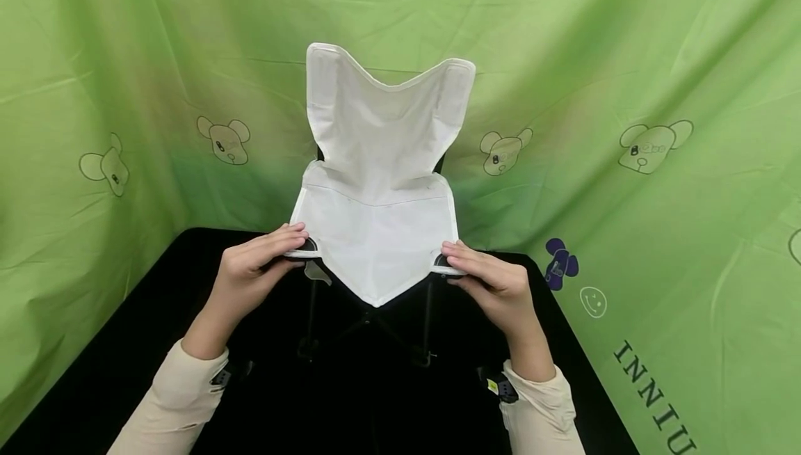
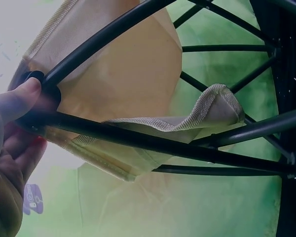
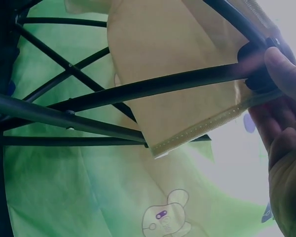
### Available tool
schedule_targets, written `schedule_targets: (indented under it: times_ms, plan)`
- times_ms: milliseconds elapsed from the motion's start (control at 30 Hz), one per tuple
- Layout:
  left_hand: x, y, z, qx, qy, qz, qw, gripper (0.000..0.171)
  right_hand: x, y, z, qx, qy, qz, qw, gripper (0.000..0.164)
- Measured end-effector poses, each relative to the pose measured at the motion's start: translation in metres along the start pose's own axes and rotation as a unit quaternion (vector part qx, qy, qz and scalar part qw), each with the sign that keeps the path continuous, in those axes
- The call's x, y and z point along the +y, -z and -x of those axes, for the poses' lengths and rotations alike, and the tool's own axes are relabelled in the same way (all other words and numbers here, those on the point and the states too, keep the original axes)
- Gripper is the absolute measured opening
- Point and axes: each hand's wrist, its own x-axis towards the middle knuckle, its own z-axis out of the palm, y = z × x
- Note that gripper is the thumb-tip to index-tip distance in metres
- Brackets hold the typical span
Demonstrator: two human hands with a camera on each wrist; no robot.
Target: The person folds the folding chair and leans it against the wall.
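A small folding chair stands on the black table, with a white fabric seat [image 1: 375, 232] and a black tube frame [image 2: 138, 138]. Its backrest [image 1: 388, 114] rises at the far side, with two upper corners and a dip between them. My left hand [image 1: 258, 260] pinches the seat's front left corner, fingers on top and thumb beneath at a black joint [image 2: 49, 98]. At the front right corner my right hand [image 1: 494, 281] grips likewise, its thumb [image 3: 281, 64] against the black joint [image 3: 259, 66]. A loose fabric flap [image 2: 207, 116] hangs under the left side.
The black tabletop [image 1: 375, 399] lies under the chair and both forearms. Green printed cloth [image 1: 626, 79] hangs behind and along both sides. A dark wrist strap [image 1: 500, 384] sits on the right wrist, another [image 1: 225, 373] on the left.
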Motion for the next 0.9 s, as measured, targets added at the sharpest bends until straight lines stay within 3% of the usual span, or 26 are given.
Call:
schedule_targets:
  times_ms: [700,900]
  plan:
    - [-0.002,-0.005,-0.015,-0.001,-0.007,-0.008,0.9999,0.047,0.008,-0.003,-0.010,-0.009,0.005,0.000,1.000,0.030]
    - [0.008,-0.004,-0.024,-0.005,-0.006,-0.001,1.0000,0.047,0.002,-0.003,-0.020,-0.008,0.005,-0.020,1.000,0.033]
